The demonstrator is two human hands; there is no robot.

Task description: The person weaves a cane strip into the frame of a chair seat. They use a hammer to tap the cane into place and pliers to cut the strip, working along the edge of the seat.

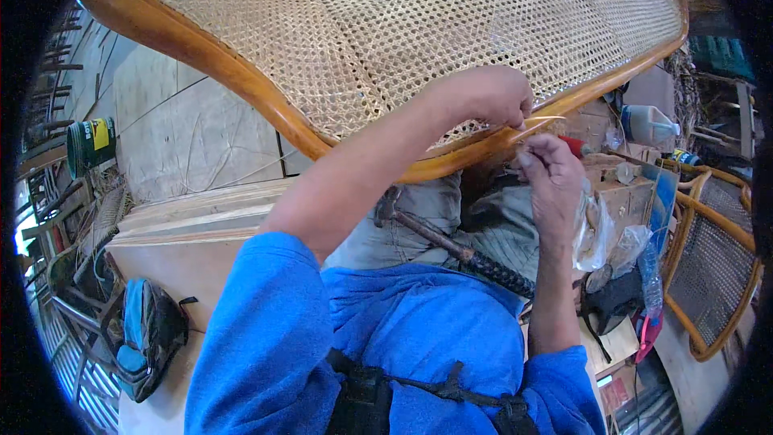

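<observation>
Both hands are working right at the lower edge of the woven cane panel [483, 24], middle-right of the frame, where the weave meets the curved wooden frame [241, 76]. The left hand [491, 97] is reaching in across the body and curling closed at the rim, looks like it's pinching one end of a thin pale cane strip [538, 125]. The right hand [555, 181] is coming up from below with fingers pinched on the same strip's lower end. A hammer [451, 246] is lying across the lap, head to the left, just under the forearms. The bench [624, 193] on the right is carrying a white jug [648, 125] and some plastic bags. My guess at the risk: that strip is looking thin and is being bent near the rim, so pulling too sharp could be kinking or snapping it, or tearing a neighbouring strand. Also that hammer is sitting loose, so a knee shift could be sending it sliding off.
</observation>
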